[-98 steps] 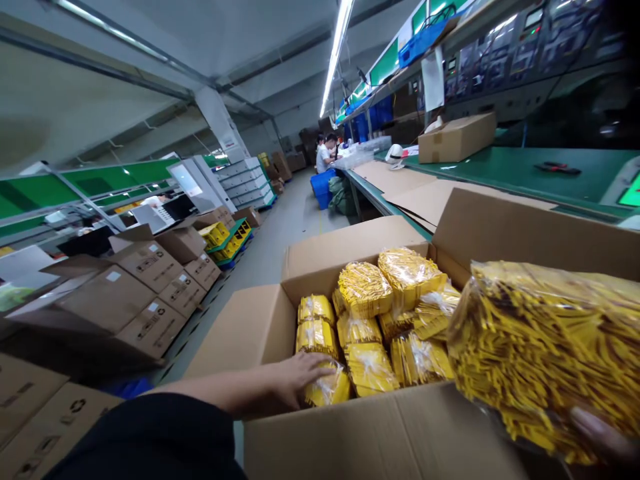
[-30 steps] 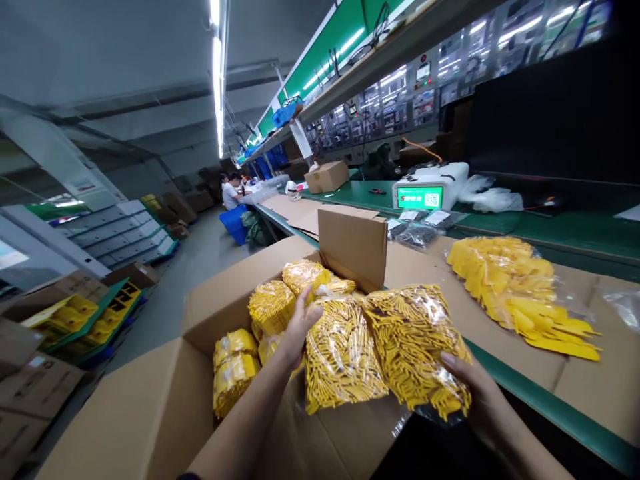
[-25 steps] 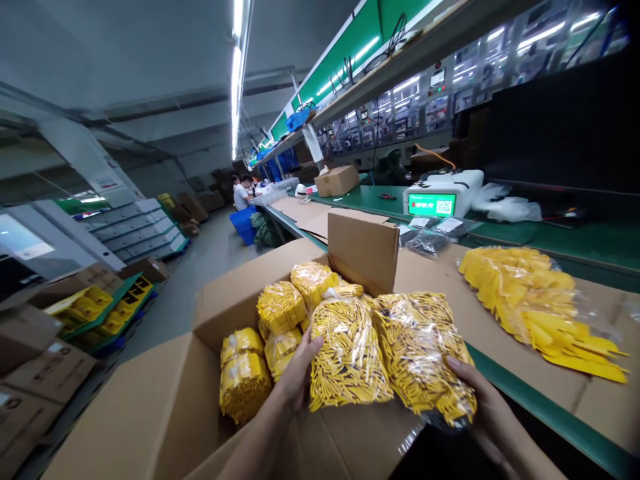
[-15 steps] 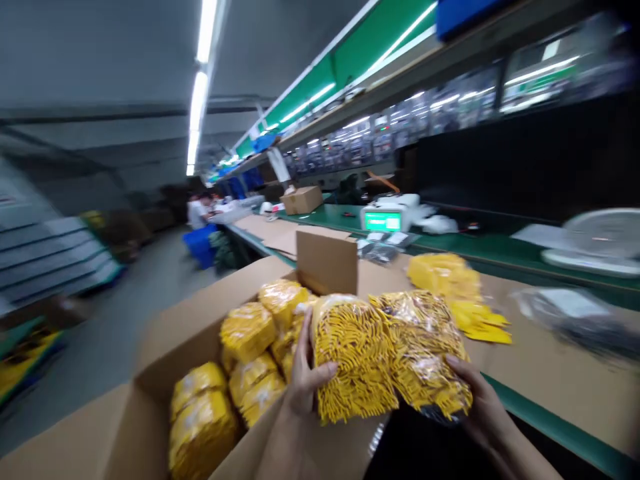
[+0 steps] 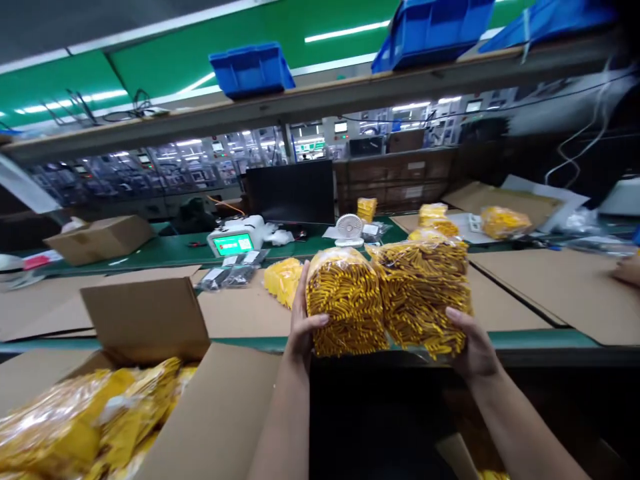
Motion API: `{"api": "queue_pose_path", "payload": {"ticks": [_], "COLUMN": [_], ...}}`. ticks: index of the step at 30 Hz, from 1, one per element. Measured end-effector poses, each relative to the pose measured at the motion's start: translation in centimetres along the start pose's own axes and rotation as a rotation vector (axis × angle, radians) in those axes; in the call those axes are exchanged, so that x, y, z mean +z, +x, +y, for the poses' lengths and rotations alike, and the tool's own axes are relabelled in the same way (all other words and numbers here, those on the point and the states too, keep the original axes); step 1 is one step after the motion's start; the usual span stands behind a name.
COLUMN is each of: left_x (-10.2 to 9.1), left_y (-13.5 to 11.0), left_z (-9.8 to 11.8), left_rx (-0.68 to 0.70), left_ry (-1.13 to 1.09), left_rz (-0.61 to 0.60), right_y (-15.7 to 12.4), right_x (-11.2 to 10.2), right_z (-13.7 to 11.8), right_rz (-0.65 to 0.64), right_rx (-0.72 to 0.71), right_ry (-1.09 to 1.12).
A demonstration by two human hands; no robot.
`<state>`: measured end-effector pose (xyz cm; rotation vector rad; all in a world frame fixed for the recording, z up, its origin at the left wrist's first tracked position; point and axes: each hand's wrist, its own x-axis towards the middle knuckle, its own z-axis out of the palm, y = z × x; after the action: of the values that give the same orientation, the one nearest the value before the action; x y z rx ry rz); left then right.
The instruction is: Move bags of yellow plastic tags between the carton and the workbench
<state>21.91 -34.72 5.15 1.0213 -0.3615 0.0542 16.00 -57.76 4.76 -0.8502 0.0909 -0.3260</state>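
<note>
Two clear plastic bags, tightly packed with thin yellow pieces, are pressed side by side in front of me. My left hand (image 5: pixel 303 323) grips the left bag of yellow pieces (image 5: pixel 347 303) from its outer side, thumb across the front. Around the outer edge of the right bag of yellow pieces (image 5: pixel 423 297) my right hand (image 5: pixel 473 343) is closed, its thumb also in front. Both bags are held up before the bench edge; what exactly the pieces are I cannot make out. Lower left stands an open cardboard box (image 5: pixel 225 407) holding more yellow bags (image 5: pixel 55 427).
Flat cardboard sheets (image 5: pixel 545 287) cover the green bench. On it are a yellow bag (image 5: pixel 283 280), a white device with a lit screen (image 5: pixel 235 243), a small fan (image 5: pixel 349 230) and a closed carton (image 5: pixel 100 239). Another person's hand (image 5: pixel 629 270) shows at the right edge. Blue bins (image 5: pixel 253 70) sit overhead.
My view has swung right to face the bench, so the open box now lies at lower left. Both bags stay in my hands and are now in front of the bench.
</note>
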Motion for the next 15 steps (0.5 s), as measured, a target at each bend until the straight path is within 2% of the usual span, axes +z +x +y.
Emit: {"api": "queue_pose_path", "payload": {"ticks": [3, 5, 10, 15], "left_x": [1.3, 1.9, 2.6, 2.2], "left_y": [0.9, 1.3, 1.5, 1.4], "left_z": [-0.8, -1.1, -1.2, -0.6], "left_rx": [0.010, 0.019, 0.039, 0.034], "left_ry": [-0.054, -0.081, -0.114, -0.111], "left_rz": [-0.119, -0.151, -0.181, -0.174], "right_y": [-0.2, -0.2, 0.2, 0.6], "right_x": [-1.4, -1.9, -2.3, -1.7], "right_z": [-0.8, -1.1, -1.4, -1.1], "right_rz": [0.028, 0.028, 0.043, 0.082], "right_rx": [-0.066, -0.088, -0.072, -0.025], "right_ry": [-0.017, -0.026, -0.038, -0.034]}}
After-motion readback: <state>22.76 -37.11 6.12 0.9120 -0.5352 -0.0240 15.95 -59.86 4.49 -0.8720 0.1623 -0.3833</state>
